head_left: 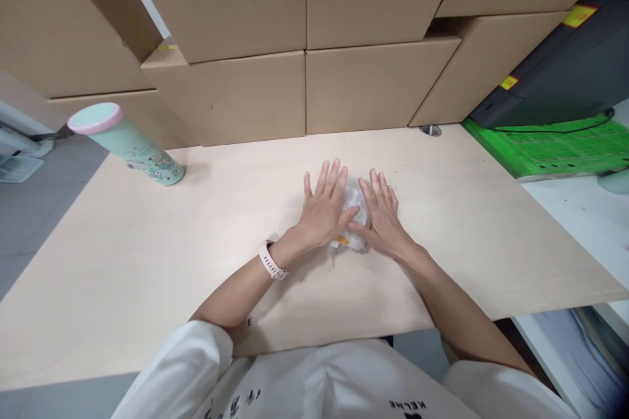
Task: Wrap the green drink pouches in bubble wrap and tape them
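Observation:
A crumpled piece of clear plastic wrap (354, 200) with a small orange patch lies on the pale wooden table (206, 229), partly covered by both hands. My left hand (324, 206), with a white watch strap on its wrist, rests flat over the left side of the plastic, fingers stretched out. On the right side my right hand (383, 213) lies against it, fingers extended and close together. The two thumbs come near each other over the plastic. What the plastic encloses, if anything, cannot be made out.
Stacked cardboard boxes (246, 101) line the table's back edge. A mint-green tumbler (132, 144) with a pink lid stands at the left. At the right are a green plastic crate (550, 144) and a dark machine (555, 65). A metal-rimmed hole (431, 131) sits at the back right.

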`<state>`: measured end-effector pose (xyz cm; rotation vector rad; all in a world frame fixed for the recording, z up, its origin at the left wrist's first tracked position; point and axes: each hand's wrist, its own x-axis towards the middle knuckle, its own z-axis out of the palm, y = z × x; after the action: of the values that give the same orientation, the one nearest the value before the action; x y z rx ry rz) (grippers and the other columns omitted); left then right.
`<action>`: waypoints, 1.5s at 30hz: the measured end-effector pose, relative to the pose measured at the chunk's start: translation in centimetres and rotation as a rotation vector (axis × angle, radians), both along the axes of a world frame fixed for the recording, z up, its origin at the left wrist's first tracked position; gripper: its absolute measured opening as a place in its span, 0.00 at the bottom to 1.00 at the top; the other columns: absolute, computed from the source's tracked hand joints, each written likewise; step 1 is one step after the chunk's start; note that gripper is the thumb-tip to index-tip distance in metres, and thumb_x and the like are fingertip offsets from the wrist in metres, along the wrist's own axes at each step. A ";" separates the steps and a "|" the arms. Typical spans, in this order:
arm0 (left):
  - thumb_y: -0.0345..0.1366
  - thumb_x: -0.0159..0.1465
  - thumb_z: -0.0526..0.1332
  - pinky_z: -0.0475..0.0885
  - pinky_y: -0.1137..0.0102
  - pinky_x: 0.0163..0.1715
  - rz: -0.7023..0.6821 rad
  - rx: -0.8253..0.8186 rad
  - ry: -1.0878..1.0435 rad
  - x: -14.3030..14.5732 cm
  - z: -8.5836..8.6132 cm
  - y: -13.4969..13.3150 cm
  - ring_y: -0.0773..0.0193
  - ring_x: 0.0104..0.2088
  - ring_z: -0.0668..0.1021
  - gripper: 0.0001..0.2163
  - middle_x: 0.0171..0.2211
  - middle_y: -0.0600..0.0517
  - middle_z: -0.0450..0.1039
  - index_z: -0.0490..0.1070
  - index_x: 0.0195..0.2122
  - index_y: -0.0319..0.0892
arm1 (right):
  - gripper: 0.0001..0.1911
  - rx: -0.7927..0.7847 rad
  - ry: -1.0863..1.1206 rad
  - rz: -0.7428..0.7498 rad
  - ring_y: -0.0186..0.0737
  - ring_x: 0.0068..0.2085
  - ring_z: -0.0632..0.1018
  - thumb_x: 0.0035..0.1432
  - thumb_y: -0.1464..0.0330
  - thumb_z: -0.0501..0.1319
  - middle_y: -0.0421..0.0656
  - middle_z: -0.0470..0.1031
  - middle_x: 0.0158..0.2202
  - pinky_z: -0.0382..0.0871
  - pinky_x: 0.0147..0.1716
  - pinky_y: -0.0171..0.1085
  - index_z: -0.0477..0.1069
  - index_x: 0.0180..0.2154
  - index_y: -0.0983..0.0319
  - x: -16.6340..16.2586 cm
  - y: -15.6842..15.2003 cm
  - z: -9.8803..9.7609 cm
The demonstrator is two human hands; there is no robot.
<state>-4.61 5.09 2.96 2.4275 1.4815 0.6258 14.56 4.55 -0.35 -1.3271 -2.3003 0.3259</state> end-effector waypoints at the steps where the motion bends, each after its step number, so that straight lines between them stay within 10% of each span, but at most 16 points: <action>1: 0.49 0.71 0.48 0.29 0.41 0.66 -0.048 0.005 0.047 0.1 -0.1 -0.2 0.51 0.73 0.37 0.33 0.73 0.41 0.35 0.38 0.72 0.41 | 0.51 -0.012 -0.029 0.017 0.60 0.72 0.32 0.61 0.45 0.55 0.48 0.22 0.74 0.32 0.66 0.64 0.25 0.71 0.53 0.0 0.0 -0.3; 9: 0.58 0.68 0.49 0.29 0.37 0.65 -0.138 -0.042 0.232 0.2 -2.5 -0.2 0.47 0.73 0.40 0.41 0.72 0.36 0.37 0.38 0.72 0.33 | 0.64 -0.066 -0.182 0.067 0.59 0.72 0.32 0.52 0.41 0.62 0.51 0.25 0.74 0.32 0.67 0.61 0.21 0.71 0.56 0.5 0.1 -0.9; 17: 0.58 0.68 0.47 0.52 0.47 0.66 -0.206 -0.195 0.102 -0.2 -2.7 0.5 0.49 0.73 0.37 0.41 0.73 0.38 0.31 0.34 0.72 0.37 | 0.61 -0.122 -0.135 0.102 0.56 0.73 0.35 0.54 0.42 0.61 0.53 0.27 0.74 0.39 0.68 0.58 0.27 0.72 0.59 0.5 0.5 -1.1; 22: 0.58 0.66 0.52 0.54 0.52 0.67 -0.240 -0.278 -0.060 -1.6 -1.1 1.4 0.51 0.73 0.43 0.38 0.73 0.41 0.38 0.46 0.71 0.41 | 0.44 -0.157 0.155 0.089 0.56 0.72 0.49 0.57 0.46 0.60 0.52 0.46 0.73 0.48 0.66 0.57 0.53 0.69 0.55 1.2 1.0 0.2; 26: 0.46 0.68 0.55 0.66 0.58 0.57 0.180 -0.127 -0.267 -3.1 0.9 2.4 0.52 0.59 0.71 0.20 0.57 0.40 0.71 0.70 0.54 0.39 | 0.21 -0.036 0.546 -0.338 0.46 0.47 0.78 0.61 0.50 0.59 0.49 0.78 0.45 0.71 0.48 0.45 0.75 0.44 0.60 2.2 1.4 0.9; 31: 0.46 0.67 0.55 0.67 0.66 0.35 0.344 -0.343 -0.261 -3.2 0.8 2.8 0.62 0.29 0.74 0.15 0.25 0.52 0.72 0.71 0.29 0.42 | 0.22 -0.236 0.487 -0.402 0.37 0.24 0.72 0.62 0.48 0.56 0.39 0.72 0.23 0.67 0.27 0.36 0.72 0.33 0.60 2.6 1.7 -0.2; 37: 0.40 0.61 0.64 0.69 0.72 0.34 0.016 -0.415 -0.671 -2.6 0.9 1.8 0.67 0.33 0.73 0.18 0.39 0.51 0.73 0.66 0.52 0.45 | 0.32 -0.179 0.783 -0.160 0.46 0.44 0.79 0.59 0.44 0.58 0.49 0.77 0.47 0.75 0.39 0.42 0.63 0.56 0.57 1.8 1.2 0.9; 40: 0.39 0.61 0.66 0.71 0.71 0.42 -0.128 -0.382 -0.851 -2.0 2.0 1.2 0.65 0.43 0.76 0.25 0.50 0.46 0.71 0.61 0.58 0.47 | 0.44 -0.084 0.842 -0.061 0.53 0.62 0.70 0.55 0.41 0.59 0.52 0.63 0.65 0.70 0.54 0.49 0.51 0.66 0.53 1.7 0.9 2.0; 45: 0.42 0.62 0.66 0.72 0.71 0.32 0.039 -0.646 -0.990 -0.7 1.9 0.5 0.68 0.29 0.76 0.30 0.33 0.53 0.73 0.56 0.62 0.43 | 0.56 -0.158 0.717 -0.186 0.57 0.64 0.67 0.51 0.46 0.67 0.51 0.53 0.70 0.67 0.58 0.54 0.38 0.71 0.50 1.8 0.7 1.3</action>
<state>-5.28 5.60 4.86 1.2710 1.0440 0.9629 16.32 5.28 0.91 -1.2209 -1.5694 0.7862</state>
